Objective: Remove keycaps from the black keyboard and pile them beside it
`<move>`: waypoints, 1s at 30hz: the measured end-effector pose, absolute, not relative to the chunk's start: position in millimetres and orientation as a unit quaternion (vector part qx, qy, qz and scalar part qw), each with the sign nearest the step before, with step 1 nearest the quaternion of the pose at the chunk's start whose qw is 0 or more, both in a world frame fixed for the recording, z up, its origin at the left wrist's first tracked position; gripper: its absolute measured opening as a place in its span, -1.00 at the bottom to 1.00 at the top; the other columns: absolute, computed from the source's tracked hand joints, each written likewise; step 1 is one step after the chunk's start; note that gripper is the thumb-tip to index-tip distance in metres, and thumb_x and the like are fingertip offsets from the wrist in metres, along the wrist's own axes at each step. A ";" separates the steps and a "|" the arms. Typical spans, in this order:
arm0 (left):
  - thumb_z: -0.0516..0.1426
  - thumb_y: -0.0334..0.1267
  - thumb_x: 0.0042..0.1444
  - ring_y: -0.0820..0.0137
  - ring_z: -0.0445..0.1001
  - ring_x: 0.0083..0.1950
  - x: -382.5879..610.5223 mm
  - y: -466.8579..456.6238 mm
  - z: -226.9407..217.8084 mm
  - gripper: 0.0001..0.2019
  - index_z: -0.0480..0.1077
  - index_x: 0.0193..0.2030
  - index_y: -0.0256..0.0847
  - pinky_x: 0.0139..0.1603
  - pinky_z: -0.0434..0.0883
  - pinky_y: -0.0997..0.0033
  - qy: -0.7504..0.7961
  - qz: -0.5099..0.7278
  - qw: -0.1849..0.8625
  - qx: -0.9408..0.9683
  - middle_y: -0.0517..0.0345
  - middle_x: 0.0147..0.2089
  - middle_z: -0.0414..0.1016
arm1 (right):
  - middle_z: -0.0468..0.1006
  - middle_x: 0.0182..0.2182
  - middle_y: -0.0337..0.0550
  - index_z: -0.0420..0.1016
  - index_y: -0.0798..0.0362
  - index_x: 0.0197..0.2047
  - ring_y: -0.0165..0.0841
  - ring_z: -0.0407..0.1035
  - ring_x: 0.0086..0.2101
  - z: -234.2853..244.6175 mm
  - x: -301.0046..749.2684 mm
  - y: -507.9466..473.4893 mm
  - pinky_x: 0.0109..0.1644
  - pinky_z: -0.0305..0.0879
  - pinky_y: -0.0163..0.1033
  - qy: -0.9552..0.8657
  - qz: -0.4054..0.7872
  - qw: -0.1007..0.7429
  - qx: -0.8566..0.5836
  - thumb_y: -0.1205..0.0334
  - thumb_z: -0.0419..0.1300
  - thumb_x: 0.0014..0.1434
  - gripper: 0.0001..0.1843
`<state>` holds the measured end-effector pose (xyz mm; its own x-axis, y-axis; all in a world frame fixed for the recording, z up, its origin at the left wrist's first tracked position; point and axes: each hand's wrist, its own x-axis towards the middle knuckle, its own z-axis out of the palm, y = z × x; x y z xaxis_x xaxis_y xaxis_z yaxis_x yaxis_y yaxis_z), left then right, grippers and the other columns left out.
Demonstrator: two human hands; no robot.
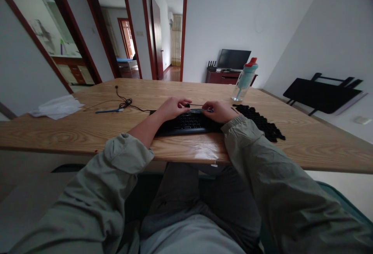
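Note:
A black keyboard (186,123) lies on the wooden table (87,129) in front of me. My left hand (172,108) rests on its far left edge, fingers curled and pinched on something small and dark. My right hand (219,111) sits over the keyboard's far right part, fingers closed on a thin tool or small part I cannot name. A pile of loose black keycaps (262,121) lies just right of the keyboard.
A teal water bottle with a red cap (244,79) stands behind the keycaps. A black cable (124,102) and a blue pen (107,111) lie to the left, with white cloth (56,107) at the far left edge. A folded black table (323,92) leans on the right wall.

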<state>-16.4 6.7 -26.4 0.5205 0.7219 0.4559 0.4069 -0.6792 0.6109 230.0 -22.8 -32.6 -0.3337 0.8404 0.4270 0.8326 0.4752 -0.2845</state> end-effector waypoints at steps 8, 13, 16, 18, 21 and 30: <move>0.31 -0.24 0.01 0.41 0.50 -0.35 4.1 -16.8 -24.5 -0.56 0.27 0.00 -0.20 -0.33 0.34 0.47 0.260 0.317 0.341 0.846 0.22 -0.35 0.55 | 0.59 -0.13 -0.03 0.52 -0.02 0.17 -0.28 0.49 -0.17 -18.5 211.5 -88.0 -0.05 0.36 -0.20 -0.884 -0.083 0.279 -0.365 0.23 0.12 0.33 -0.63; 0.27 -0.26 0.08 0.33 0.58 -0.21 19.7 -59.0 -20.4 -0.36 0.19 0.29 -0.20 -0.22 0.41 0.39 0.215 0.206 0.381 0.875 0.08 -0.21 0.62 | 0.60 -0.20 -0.04 0.58 0.03 0.04 -0.28 0.50 -0.23 -39.0 218.0 -128.7 -0.14 0.37 -0.22 -0.872 -0.119 0.261 -0.397 0.25 0.12 0.32 -0.71; 0.26 -0.23 0.10 0.33 0.57 -0.16 17.9 -79.6 -12.2 -0.34 0.20 0.35 -0.12 -0.16 0.43 0.36 0.208 0.173 0.327 0.905 0.04 -0.07 0.61 | 0.61 -0.27 -0.09 0.59 0.01 -0.02 -0.35 0.46 -0.38 -45.0 240.8 -156.4 -0.28 0.34 -0.25 -0.849 -0.117 0.269 -0.438 0.23 0.12 0.31 -0.73; 0.26 -0.17 0.09 0.35 0.56 -0.18 4.1 -79.8 -5.3 -0.37 0.26 0.32 -0.06 -0.16 0.43 0.35 0.228 0.172 0.275 0.918 0.07 -0.02 0.60 | 0.61 -0.34 -0.12 0.60 0.01 -0.08 -0.38 0.42 -0.47 -45.7 273.8 -175.0 -0.34 0.32 -0.26 -0.814 -0.093 0.285 -0.498 0.14 0.14 0.29 -0.74; 0.24 -0.04 0.09 0.33 0.53 -0.21 -36.0 -58.6 1.8 -0.47 0.39 0.20 -0.10 -0.19 0.44 0.34 0.308 0.220 0.212 0.901 0.07 -0.06 0.61 | 0.59 -0.46 -0.11 0.62 -0.01 -0.15 -0.32 0.39 -0.54 -47.5 343.8 -199.2 -0.42 0.29 -0.22 -0.715 -0.064 0.274 -0.640 -0.04 0.19 0.20 -0.67; 0.07 0.25 0.11 0.26 0.47 -0.20 -147.9 -18.4 -8.4 -0.48 0.46 -0.06 -0.14 -0.13 0.41 0.29 0.561 0.219 0.076 0.795 0.16 -0.23 0.59 | 0.57 -0.48 -0.07 0.64 -0.02 -0.18 -0.20 0.44 -0.46 -73.2 429.7 -200.2 -0.34 0.27 -0.12 -0.582 0.018 0.185 -0.792 -0.20 0.15 0.12 -0.53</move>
